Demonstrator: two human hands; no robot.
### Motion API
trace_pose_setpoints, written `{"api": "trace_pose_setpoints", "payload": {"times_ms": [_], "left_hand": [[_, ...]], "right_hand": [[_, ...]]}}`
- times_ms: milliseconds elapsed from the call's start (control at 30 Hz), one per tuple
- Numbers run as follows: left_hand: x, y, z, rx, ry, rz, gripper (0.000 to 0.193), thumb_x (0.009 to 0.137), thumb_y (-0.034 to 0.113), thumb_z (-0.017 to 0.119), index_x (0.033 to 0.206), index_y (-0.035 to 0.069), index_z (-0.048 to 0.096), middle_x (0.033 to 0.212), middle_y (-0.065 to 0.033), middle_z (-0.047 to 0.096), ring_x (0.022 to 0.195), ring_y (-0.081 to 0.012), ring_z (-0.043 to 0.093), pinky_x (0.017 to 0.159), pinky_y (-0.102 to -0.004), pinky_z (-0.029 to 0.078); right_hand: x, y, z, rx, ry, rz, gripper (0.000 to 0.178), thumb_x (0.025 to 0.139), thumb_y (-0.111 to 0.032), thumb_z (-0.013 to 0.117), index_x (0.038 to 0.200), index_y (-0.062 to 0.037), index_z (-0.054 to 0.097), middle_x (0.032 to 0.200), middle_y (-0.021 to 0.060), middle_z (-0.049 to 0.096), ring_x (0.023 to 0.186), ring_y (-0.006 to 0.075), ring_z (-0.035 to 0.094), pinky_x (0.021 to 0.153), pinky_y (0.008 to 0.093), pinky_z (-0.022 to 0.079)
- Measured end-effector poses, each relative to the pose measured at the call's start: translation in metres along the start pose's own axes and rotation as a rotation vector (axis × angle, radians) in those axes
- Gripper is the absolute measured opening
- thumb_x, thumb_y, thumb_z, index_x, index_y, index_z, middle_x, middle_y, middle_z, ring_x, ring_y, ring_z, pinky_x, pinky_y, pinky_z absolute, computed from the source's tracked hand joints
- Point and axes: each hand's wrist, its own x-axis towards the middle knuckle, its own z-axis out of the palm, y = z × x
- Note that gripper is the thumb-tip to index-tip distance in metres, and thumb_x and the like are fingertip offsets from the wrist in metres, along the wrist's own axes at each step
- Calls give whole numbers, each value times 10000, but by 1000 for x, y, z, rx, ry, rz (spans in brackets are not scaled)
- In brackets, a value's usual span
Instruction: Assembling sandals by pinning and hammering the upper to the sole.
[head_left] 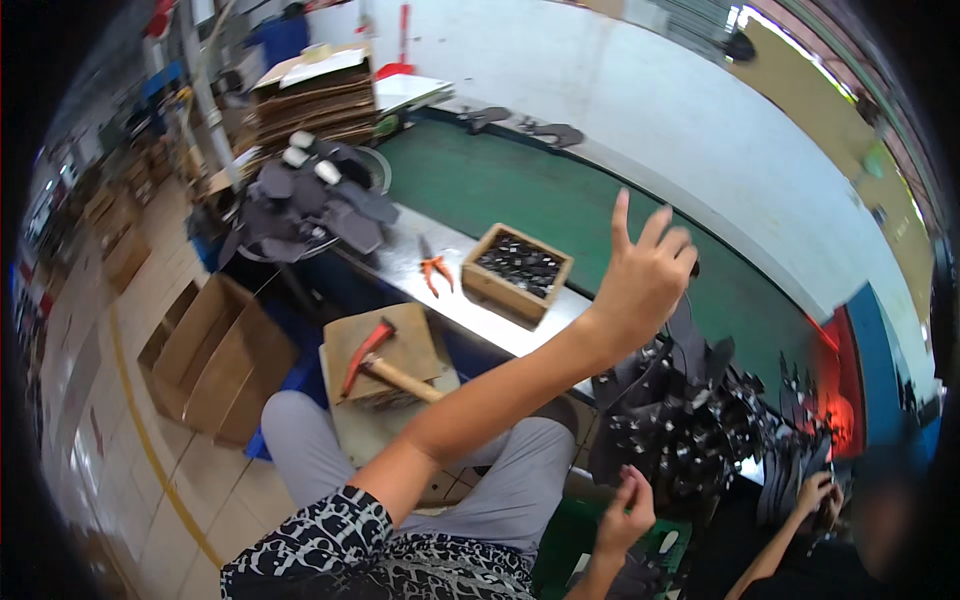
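My left hand [648, 268] reaches out to the right over the bench, index finger raised and the others loosely bent apart; I see nothing held in it. Just beneath it is a heap of dark grey flat pieces with shiny bits [690, 420]. Low in front of that heap, my right hand [626, 510] has its thumb and fingers curled together, and what it holds, if anything, does not show. A hammer [372, 362] with a red head and wooden handle rests on cardboard [415, 335] above my knees, partly behind my left forearm. A wooden box [500, 298] contains small dark shiny parts.
Orange-handled pliers [436, 272] lie beside the box on the metal bench edge. Dark sole-shaped pieces [310, 205] fill a basin at left. A green belt [500, 165] runs behind. Cardboard boxes [215, 360] stand on the floor. At right, a co-worker's hands [820, 498] handle dark pieces.
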Motion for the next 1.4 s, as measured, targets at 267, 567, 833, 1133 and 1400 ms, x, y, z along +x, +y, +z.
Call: {"api": "trace_pose_setpoints", "payload": {"times_ms": [267, 567, 833, 1133, 1400], "left_hand": [[-57, -133, -197, 208, 299, -365, 244, 933, 148, 644, 1157, 54, 622, 1141, -101, 675, 1087, -276, 616, 1013, -403, 419], [-220, -192, -250, -505, 200, -857, 276, 1063, 249, 474, 1180, 9, 543, 1342, -180, 607, 1228, -203, 559, 1085, -309, 371], [-267, -189, -185, -85, -129, -904, 338, 1050, 260, 468, 1296, 34, 515, 1346, -174, 601, 1298, -313, 520, 1146, -482, 260], [-196, -206, -75, 518, -462, -572, 436, 776, 62, 586, 1204, 112, 655, 1224, -131, 628, 1236, -294, 512, 1085, -631, 189], [-133, -240, 87, 302, -618, -95, 157, 816, 115, 650, 940, 33, 698, 1022, -139, 692, 1004, -348, 656, 857, -472, 501]], "right_hand": [[-13, -127, 206, 58, -649, -756, 472, 834, -206, 747, 1238, -7, 607, 1213, 186, 630, 1025, 357, 636, 841, 405, 506], [-3, -119, 243, -74, -732, -809, 385, 871, -207, 700, 1195, -68, 545, 942, 129, 590, 861, 309, 674, 685, 422, 551], [41, -114, 190, 514, -506, -91, 195, 1002, -205, 610, 1029, -13, 632, 691, -25, 548, 550, 37, 475, 474, 217, 387], [33, -89, 91, 951, -427, 237, 143, 991, -129, 598, 973, 0, 537, 623, 12, 458, 428, 84, 411, 395, 250, 354], [19, -62, 71, 922, -379, 283, 166, 989, -139, 609, 936, -3, 529, 624, 16, 456, 426, 82, 414, 385, 248, 368]]}}
